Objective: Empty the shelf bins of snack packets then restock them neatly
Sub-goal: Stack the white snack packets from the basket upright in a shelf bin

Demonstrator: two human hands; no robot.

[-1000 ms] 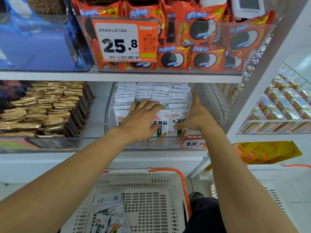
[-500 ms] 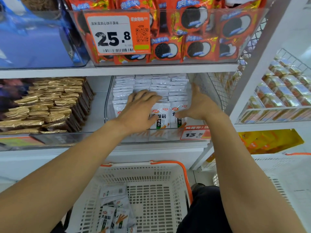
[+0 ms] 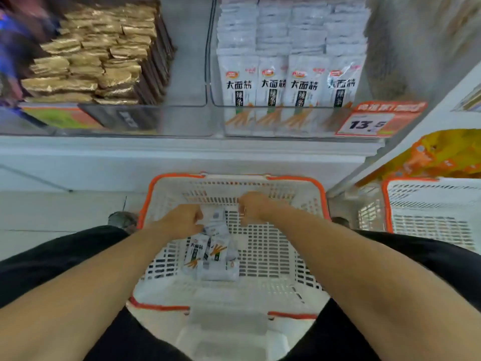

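Note:
The clear shelf bin (image 3: pixel 286 118) holds tidy rows of white snack packets (image 3: pixel 286 82) with black lettering. Below it stands a white basket with an orange rim (image 3: pixel 316 183), and a loose pile of the same packets (image 3: pixel 210 259) lies on its floor. Both my hands are down inside the basket. My left hand (image 3: pixel 182 220) is closed on a few white packets (image 3: pixel 217 220) just above the pile. My right hand (image 3: pixel 256 207) has its fingers curled, close to the right of those packets. Motion blur hides whether it touches them.
Left of the white packets, a second clear bin holds gold-wrapped snacks (image 3: pixel 88 63). An orange price tag (image 3: pixel 374 121) reading 13.5 hangs on the bin front. A second white basket (image 3: pixel 432 212) stands at the right, with yellow-orange bags (image 3: pixel 437 155) behind it.
Both hands have left the rows in the shelf bin and dropped into the basket. The view has tilted down, so the upper shelf with the orange cookie packs is out of frame.

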